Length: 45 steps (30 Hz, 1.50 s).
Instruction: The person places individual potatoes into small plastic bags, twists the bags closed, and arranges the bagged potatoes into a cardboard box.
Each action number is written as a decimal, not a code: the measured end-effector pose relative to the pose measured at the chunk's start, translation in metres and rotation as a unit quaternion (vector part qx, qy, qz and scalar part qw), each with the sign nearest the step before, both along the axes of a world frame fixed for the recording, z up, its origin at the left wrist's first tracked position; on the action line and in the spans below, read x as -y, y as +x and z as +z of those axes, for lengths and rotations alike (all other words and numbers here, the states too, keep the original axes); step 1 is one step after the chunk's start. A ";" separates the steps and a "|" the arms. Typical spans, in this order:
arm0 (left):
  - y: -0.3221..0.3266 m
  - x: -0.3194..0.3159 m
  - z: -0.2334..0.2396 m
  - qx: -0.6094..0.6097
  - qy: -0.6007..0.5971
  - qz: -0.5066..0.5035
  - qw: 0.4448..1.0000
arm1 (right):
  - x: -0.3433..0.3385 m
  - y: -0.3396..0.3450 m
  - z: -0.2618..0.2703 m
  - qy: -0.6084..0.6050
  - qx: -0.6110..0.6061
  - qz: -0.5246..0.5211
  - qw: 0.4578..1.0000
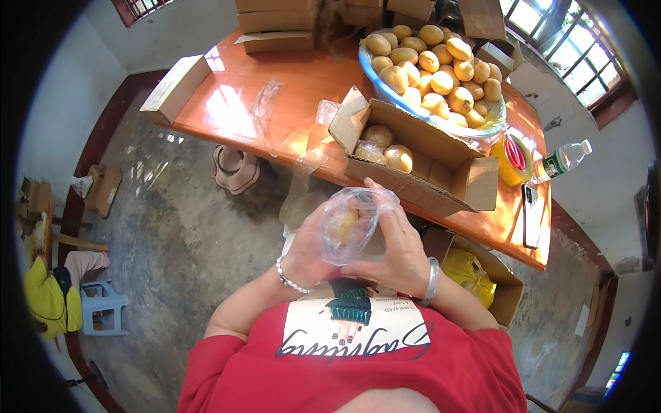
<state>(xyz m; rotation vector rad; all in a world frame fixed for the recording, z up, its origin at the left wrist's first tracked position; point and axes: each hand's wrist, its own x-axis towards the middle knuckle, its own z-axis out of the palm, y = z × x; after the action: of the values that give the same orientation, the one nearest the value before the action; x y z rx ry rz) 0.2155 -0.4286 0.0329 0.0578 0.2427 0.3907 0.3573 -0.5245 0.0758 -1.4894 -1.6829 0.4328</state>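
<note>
Above my lap, my left hand [305, 252] cups a clear plastic bag [369, 217] with a potato [346, 227] inside it. My right hand [405, 248] grips the bag's other side near its open mouth, fingers spread up along the film. Just beyond them, an open cardboard box [408, 191] sits at the table's near edge. Several potatoes [398, 158] lie in its left end, at least some of them wrapped in film. Behind the box, a blue basin [379, 90] is heaped with loose potatoes [441, 82].
On the wooden table [304, 93] are yellow tape rolls [508, 160], a plastic bottle [563, 160], a phone [531, 214] and stacked cartons [279, 20]. Below right, a carton [508, 294] holds a yellow bag [470, 273]. A blue stool [106, 310] stands left, beside a person in yellow-green [46, 297].
</note>
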 end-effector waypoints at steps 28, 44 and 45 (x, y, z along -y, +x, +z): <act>-0.002 -0.003 -0.008 -0.294 0.630 0.012 0.719 | -0.031 0.005 0.001 0.051 -0.053 -0.003 0.997; 0.008 -0.001 -0.012 -0.216 0.204 0.147 0.943 | -0.029 -0.005 -0.033 0.146 0.288 0.020 0.946; 0.009 0.000 -0.017 -0.216 0.215 0.151 0.940 | -0.029 -0.005 -0.036 0.151 0.278 0.012 0.949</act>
<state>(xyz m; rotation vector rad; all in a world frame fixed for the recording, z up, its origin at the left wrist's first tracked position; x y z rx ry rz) 0.2246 -0.4291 0.0162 0.5469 0.6018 0.7337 0.3519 -0.4954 0.0403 -1.4366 -2.0861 -0.2597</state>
